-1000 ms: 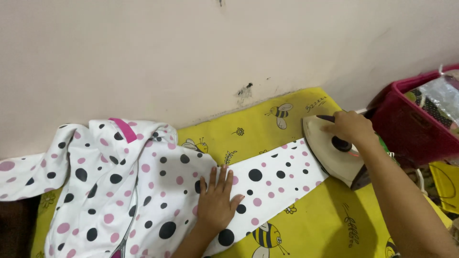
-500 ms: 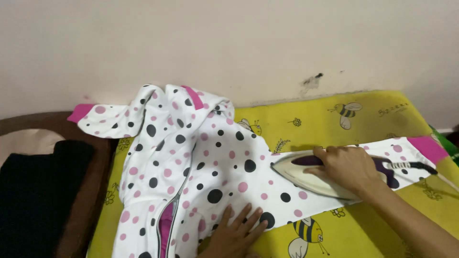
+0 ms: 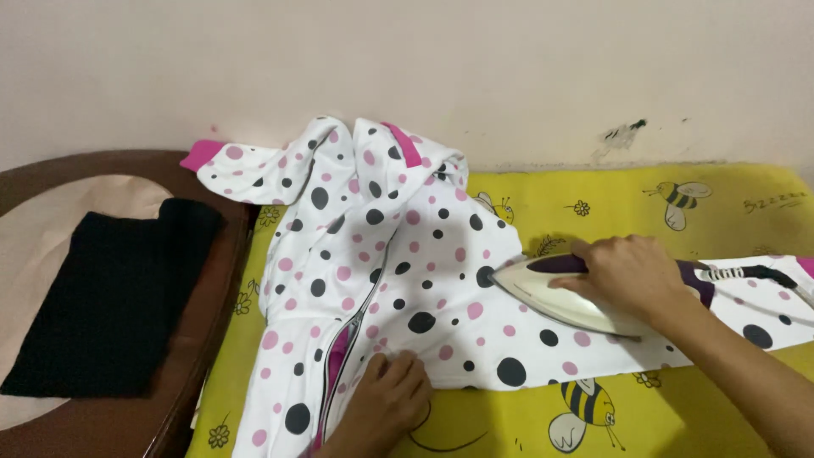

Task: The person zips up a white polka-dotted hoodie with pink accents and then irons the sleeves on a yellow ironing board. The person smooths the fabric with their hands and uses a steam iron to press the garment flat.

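My right hand (image 3: 632, 276), gripping the iron (image 3: 564, 297), had slid it leftward up the sleeve toward frame centre since 0.5 s ago, while my left hand (image 3: 386, 399), fingers bent, pinned the dotted garment (image 3: 381, 254) at bottom centre, so pressing was reaching the body.

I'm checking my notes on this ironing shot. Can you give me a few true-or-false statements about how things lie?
1. The right hand holds the iron on the spotted garment. True.
2. The left hand is lifted off the cloth. False: it presses the garment near its zip.
3. The yellow cover shows bees. True.
4. A black cloth lies right of the iron. False: it lies far left, on the brown table.
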